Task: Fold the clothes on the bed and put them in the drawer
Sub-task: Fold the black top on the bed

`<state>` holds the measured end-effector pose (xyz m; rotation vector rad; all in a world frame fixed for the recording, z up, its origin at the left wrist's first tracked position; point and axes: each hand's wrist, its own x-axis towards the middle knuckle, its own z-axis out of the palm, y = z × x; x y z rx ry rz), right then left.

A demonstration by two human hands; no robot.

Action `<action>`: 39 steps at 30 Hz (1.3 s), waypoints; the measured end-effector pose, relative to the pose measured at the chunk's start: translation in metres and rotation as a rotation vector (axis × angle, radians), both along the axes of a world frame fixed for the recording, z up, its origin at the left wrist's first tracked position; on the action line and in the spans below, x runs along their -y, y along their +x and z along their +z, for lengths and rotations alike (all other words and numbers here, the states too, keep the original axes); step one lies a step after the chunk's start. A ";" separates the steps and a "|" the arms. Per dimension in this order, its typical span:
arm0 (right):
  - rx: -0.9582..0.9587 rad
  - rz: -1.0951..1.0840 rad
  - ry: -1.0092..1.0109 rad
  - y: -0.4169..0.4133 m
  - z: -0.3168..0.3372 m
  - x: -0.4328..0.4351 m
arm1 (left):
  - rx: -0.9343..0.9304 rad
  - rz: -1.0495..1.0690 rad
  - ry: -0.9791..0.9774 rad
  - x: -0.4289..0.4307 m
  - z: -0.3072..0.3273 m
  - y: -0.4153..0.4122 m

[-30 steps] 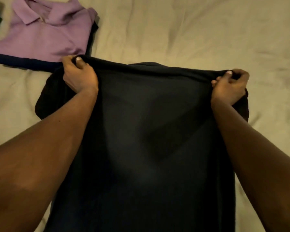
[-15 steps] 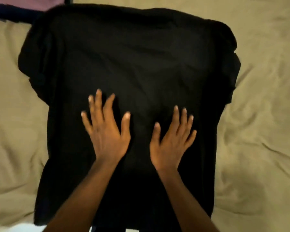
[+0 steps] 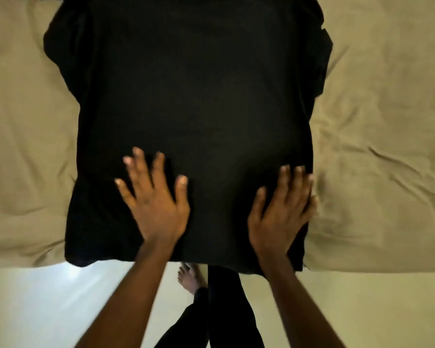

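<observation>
Head cam: a person's L hand (image 3: 153,207) and R hand (image 3: 279,217) lie palms down on a black shirt (image 3: 199,96) spread over a tan bed (image 3: 374,146). Both hands are fully splayed, gripping nothing, just pressing the cloth. The shirt stretches away beyond the fingertips to frame top; its hem sits just behind both wrists, at the bed edge. R hand's outer fingers, blurred, reach the shirt's R edge; L hand lies well inside the L edge. Behind the wrists: pale floor (image 3: 60,297), a bare foot (image 3: 189,276), dark-clad legs (image 3: 224,310).
</observation>
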<state>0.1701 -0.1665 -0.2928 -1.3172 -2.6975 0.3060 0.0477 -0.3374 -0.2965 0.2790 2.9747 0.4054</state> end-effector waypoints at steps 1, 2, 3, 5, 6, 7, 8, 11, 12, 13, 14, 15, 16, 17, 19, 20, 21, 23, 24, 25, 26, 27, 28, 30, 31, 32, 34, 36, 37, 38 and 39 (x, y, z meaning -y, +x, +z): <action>0.019 0.149 -0.020 0.017 0.000 0.027 | 0.012 -0.093 -0.023 0.000 0.001 0.027; 0.067 0.293 -0.042 0.035 -0.002 0.048 | 0.034 -0.159 -0.066 0.008 -0.001 0.050; 0.115 0.388 -0.042 0.053 -0.007 0.060 | 0.042 -0.179 -0.110 0.026 -0.004 0.067; 0.168 0.386 -0.017 0.081 -0.019 0.051 | 0.038 -0.101 -0.147 0.074 -0.012 0.072; 0.179 0.324 0.013 0.088 -0.022 0.041 | 0.018 -0.044 -0.154 0.098 -0.015 0.065; 0.184 0.239 0.036 0.094 -0.022 0.030 | -0.003 -0.003 -0.160 0.119 -0.016 0.058; 0.175 0.135 0.033 0.098 -0.020 0.023 | -0.011 0.025 -0.158 0.136 -0.014 0.053; 0.064 -0.214 -0.021 0.099 -0.014 0.023 | -0.044 0.086 -0.097 0.151 -0.012 0.047; 0.003 -0.310 -0.022 0.099 -0.012 0.032 | -0.057 0.130 -0.053 0.151 -0.012 0.049; -0.064 -0.391 -0.014 0.102 -0.009 0.041 | -0.074 0.184 -0.001 0.152 -0.013 0.053; -0.124 -0.457 -0.015 0.104 -0.007 0.048 | -0.093 0.249 0.053 0.153 -0.013 0.054; -0.159 -0.500 -0.025 0.107 -0.007 0.054 | -0.114 0.312 0.104 0.154 -0.014 0.055; -0.172 -0.517 -0.049 0.111 -0.007 0.057 | -0.133 0.363 0.149 0.154 -0.012 0.055; -0.182 -0.508 -0.070 0.116 -0.008 0.058 | -0.144 0.408 0.179 0.154 -0.010 0.053; -0.248 -0.513 -0.107 0.122 -0.009 0.056 | -0.133 0.494 0.181 0.154 -0.006 0.045; -0.302 -0.545 -0.141 0.126 -0.008 0.052 | -0.112 0.528 0.172 0.155 -0.005 0.041; -0.357 -0.578 -0.170 0.128 -0.008 0.048 | -0.095 0.548 0.167 0.158 -0.004 0.036; -0.414 -0.587 -0.216 0.133 -0.007 0.044 | -0.067 0.542 0.199 0.168 -0.004 0.027; -0.398 -0.572 -0.225 0.133 -0.006 0.044 | -0.055 0.525 0.223 0.174 -0.004 0.023; -0.346 -0.567 -0.201 0.132 -0.008 0.044 | -0.040 0.499 0.246 0.178 -0.003 0.020; -0.273 -0.570 -0.139 0.132 -0.008 0.043 | -0.019 0.474 0.258 0.179 -0.002 0.019; -0.216 -0.550 -0.051 0.129 -0.006 0.045 | -0.004 0.471 0.268 0.180 0.001 0.019; -0.188 -0.498 0.010 0.116 -0.001 0.052 | 0.010 0.497 0.285 0.186 0.008 0.015; -0.226 -0.355 0.045 0.097 0.016 0.062 | 0.036 0.541 0.352 0.183 0.016 0.015; -0.254 -0.239 0.010 0.086 0.025 0.067 | 0.046 0.559 0.381 0.181 0.018 0.016; -0.278 -0.114 -0.049 0.071 0.035 0.072 | 0.054 0.576 0.396 0.182 0.020 0.017; -0.287 0.144 -0.211 0.036 0.048 0.080 | 0.057 0.584 0.378 0.187 0.023 0.017; -0.250 0.334 -0.362 -0.008 0.055 0.080 | 0.089 0.576 0.310 0.192 0.025 0.012; -0.210 0.407 -0.421 -0.030 0.057 0.079 | 0.136 0.574 0.283 0.194 0.024 0.008; -0.157 0.476 -0.464 -0.054 0.056 0.078 | 0.197 0.589 0.275 0.196 0.025 0.004; -0.108 0.537 -0.490 -0.074 0.056 0.079 | 0.258 0.600 0.275 0.198 0.026 0.000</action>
